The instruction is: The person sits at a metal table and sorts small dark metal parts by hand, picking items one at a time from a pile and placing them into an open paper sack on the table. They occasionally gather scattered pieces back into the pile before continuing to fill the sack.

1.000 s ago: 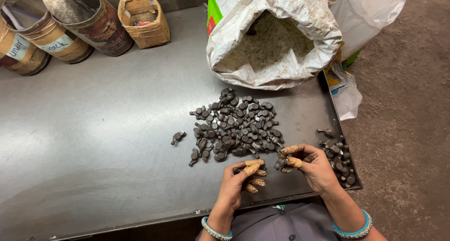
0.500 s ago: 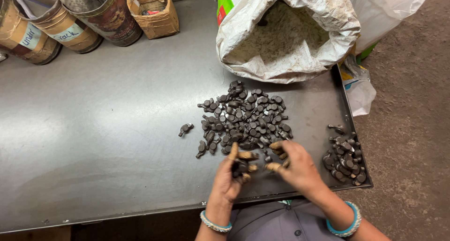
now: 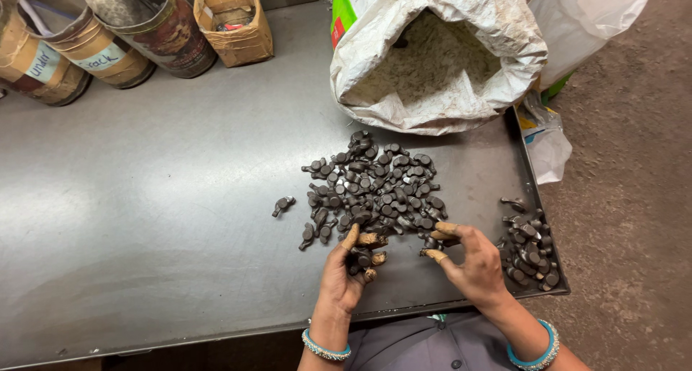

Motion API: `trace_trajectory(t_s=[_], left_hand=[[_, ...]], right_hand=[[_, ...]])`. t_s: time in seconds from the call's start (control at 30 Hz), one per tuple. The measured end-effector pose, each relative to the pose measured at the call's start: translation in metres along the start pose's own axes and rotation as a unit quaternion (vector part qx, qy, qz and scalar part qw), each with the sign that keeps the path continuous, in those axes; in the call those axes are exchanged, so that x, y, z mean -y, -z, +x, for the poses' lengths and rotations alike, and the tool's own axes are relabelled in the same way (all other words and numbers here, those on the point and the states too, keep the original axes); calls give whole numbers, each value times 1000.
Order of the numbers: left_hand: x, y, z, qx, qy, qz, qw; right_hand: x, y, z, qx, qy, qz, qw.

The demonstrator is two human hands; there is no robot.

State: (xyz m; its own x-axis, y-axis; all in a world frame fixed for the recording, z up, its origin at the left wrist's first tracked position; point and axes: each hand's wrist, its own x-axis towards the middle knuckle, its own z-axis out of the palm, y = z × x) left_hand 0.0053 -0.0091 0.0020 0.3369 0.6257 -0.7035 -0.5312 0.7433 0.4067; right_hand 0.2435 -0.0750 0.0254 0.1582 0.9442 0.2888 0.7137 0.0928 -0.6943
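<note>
A heap of small dark metal parts lies on the grey metal table. My left hand sits at the heap's near edge, its capped fingers curled around several of the parts. My right hand hovers just right of it, fingers bent and apart over the heap's near right edge; I cannot tell whether it grips a part. A smaller heap of the same parts lies at the table's right corner. One single part lies apart to the left.
An open white sack rests at the back right. Rusty tins and a small cardboard box stand along the back left. A plastic bag hangs off the right edge. The floor is brown dirt.
The view has shifted slightly. My two hands have drawn a little apart at the heap's near edge; the left stays curled on parts and the right has opened its fingers.
</note>
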Motion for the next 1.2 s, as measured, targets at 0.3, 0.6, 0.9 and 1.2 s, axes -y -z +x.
trace_trajectory(t_s=[0.3,0.6,0.9,1.2], left_hand=[[7,-3,4,27,15,20,999],[2,20,4,25,-43,27,998],[-27,30,-9,-36,-174,127,976],[-71,65,-22,-184,-195,331,905]], right_hand=[[-20,7,-3,2,-179,382,907],[-41,20,-4,49,-324,642,693],[-44,30,-6,79,-353,696,620],[-49,25,-11,65,-378,635,671]])
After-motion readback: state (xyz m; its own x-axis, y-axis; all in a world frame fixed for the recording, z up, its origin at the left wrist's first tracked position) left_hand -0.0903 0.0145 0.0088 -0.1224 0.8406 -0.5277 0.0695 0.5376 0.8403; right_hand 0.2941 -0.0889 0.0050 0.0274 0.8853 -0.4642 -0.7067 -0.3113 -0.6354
